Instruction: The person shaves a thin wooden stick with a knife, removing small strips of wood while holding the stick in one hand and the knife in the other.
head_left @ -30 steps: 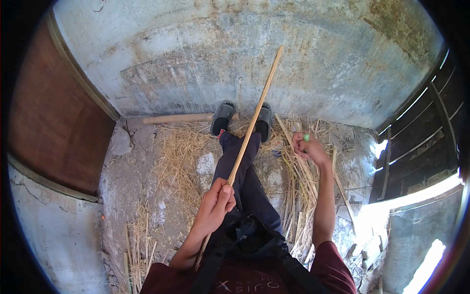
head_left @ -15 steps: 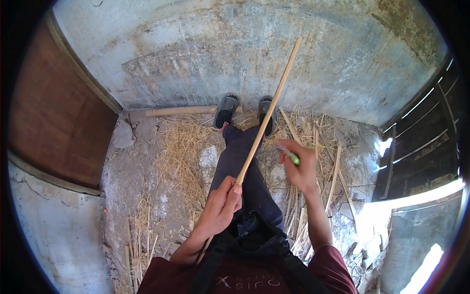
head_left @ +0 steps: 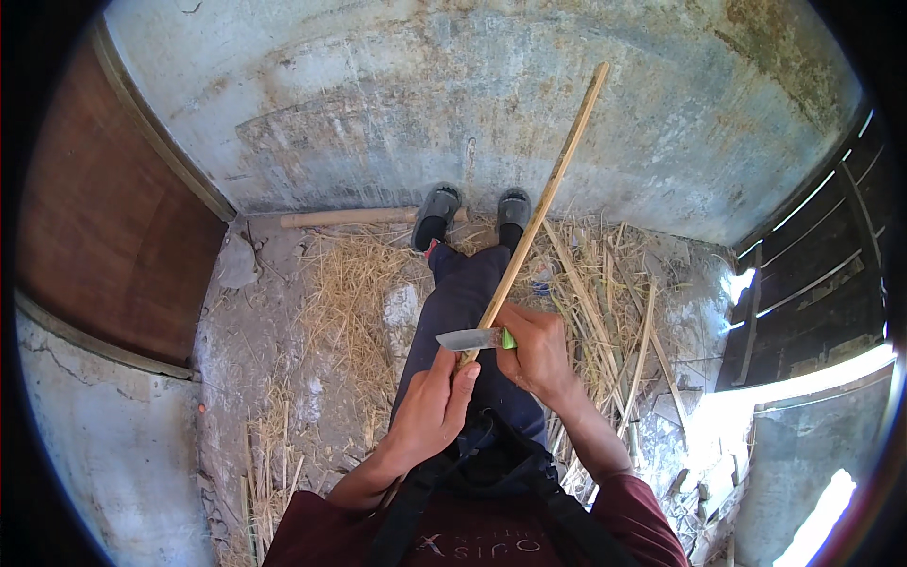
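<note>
Only lettering I can spot is some pale letters (head_left: 496,545) across the dark red shirt (head_left: 316,529), kinda faint.

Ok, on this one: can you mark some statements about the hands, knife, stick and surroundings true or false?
1. The right hand holds a knife. True.
2. The knife's tip points to the picture's right. False: it points left.
3. The left hand grips a long stick. True.
4. Both feet are bare. False: both wear grey shoes.
5. The pole by the wall stands upright. False: the pole lies on the floor.
</note>
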Demonstrator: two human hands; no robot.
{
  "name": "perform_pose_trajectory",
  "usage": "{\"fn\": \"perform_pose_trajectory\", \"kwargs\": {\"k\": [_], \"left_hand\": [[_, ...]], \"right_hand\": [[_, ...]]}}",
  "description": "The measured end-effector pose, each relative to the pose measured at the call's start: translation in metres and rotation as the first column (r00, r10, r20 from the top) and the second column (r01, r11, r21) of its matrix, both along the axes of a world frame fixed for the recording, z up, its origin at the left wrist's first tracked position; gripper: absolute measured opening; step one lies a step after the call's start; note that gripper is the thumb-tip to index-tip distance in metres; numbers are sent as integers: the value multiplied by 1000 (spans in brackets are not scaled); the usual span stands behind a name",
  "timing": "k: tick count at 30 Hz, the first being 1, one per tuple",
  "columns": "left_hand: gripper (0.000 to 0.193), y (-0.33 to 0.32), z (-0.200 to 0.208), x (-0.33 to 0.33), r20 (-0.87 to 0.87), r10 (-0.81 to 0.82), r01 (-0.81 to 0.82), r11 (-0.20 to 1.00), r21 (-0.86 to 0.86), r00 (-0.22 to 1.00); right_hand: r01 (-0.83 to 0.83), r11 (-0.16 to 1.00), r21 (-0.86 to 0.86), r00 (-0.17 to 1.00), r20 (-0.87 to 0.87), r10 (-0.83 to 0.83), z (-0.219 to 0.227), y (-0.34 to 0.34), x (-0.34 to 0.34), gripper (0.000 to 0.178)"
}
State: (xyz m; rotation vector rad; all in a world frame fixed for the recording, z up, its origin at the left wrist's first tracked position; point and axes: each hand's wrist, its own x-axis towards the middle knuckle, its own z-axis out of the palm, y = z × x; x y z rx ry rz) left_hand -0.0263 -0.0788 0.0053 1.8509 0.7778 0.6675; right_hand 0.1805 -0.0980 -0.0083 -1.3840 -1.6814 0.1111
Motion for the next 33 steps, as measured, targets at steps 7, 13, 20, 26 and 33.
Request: {"fn": "perform_pose_trajectory", "kwargs": {"k": [7, 13, 20, 26, 33], "left_hand": [[21, 2, 1, 3, -14, 50, -49, 995, 85, 999], [17, -2, 3, 1, -50, 63, -59, 995, 75, 997], [14, -5, 0, -8, -47, 46, -44, 998, 52, 998], [16, -4, 1, -16, -121, 58, -50, 996, 70, 991], [19, -8, -14, -20, -130, 18, -12, 999, 49, 991]], "right_hand": [[97, 995, 3, 994, -46, -97, 2, 12, -4, 22], [175, 984, 30, 983, -65, -173, 4, 21, 7, 23], [361, 921, 148, 933, -50, -357, -5, 52, 42, 23], [425, 901, 85, 905, -43, -423, -2, 62, 64, 23], [286, 954, 92, 949, -168, -268, -4, 53, 72, 23]]}}
